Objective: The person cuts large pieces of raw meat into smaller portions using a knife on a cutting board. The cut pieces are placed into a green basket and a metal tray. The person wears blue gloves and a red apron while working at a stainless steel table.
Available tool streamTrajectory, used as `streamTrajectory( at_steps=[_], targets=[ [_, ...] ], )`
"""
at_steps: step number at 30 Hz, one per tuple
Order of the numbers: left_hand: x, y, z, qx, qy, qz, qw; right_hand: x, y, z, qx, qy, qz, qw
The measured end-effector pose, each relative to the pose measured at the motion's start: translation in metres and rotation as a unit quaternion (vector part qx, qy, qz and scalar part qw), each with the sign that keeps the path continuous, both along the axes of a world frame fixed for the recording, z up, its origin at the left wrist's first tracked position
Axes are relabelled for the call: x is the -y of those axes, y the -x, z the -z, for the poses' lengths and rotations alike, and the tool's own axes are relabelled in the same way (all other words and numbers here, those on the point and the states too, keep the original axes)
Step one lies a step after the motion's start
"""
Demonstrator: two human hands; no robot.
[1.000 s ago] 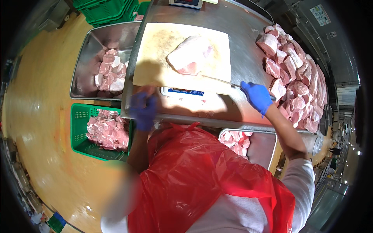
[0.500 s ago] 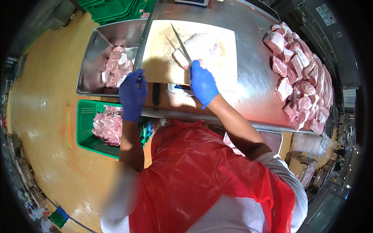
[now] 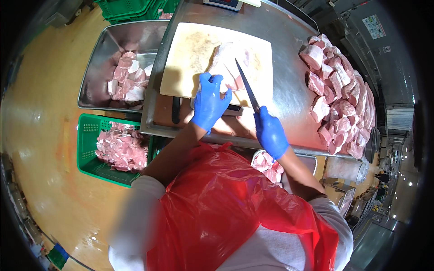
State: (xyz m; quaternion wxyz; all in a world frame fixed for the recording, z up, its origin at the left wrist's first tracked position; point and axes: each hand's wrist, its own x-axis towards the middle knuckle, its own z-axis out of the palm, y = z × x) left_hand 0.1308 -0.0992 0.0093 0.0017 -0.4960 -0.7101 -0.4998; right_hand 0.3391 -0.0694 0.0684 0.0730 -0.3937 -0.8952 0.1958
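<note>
My left hand (image 3: 210, 103), in a blue glove, is curled on the near-left end of a pale pink slab of raw meat (image 3: 228, 54) lying on the cream cutting board (image 3: 183, 54). My right hand (image 3: 270, 133), also gloved, grips a long knife (image 3: 246, 86), its blade angled up beside the meat's right side, tip toward the far edge. Behind my left hand, a scale (image 3: 234, 107) shows partly below the board's near edge. A second, dark-handled knife (image 3: 176, 109) lies just left of it on the steel table (image 3: 289, 63).
A large pile of meat pieces (image 3: 339, 99) covers the table's right. On the left stand a steel tub (image 3: 92, 63) and a green crate (image 3: 88, 144), both holding meat. Another steel tub (image 3: 307, 161) sits under the near edge; stacked green crates (image 3: 126, 9) stand at the back left.
My left hand has moved up and right onto the meat. My right hand first swung left over the board with the knife, then came down to the right, blade now beside the meat.
</note>
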Motion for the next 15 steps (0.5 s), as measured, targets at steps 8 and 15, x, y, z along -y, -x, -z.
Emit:
streamTrajectory(
  at_steps=[8,15],
  targets=[
    [0.008,0.015,0.022,0.259,-0.058,0.008,0.964,-0.016,0.104,0.032,-0.015,-0.018,0.006,1.0],
    [0.021,0.032,0.024,0.212,-0.051,-0.043,0.975,0.01,0.018,0.025,0.193,0.005,-0.032,0.981]
  ],
)
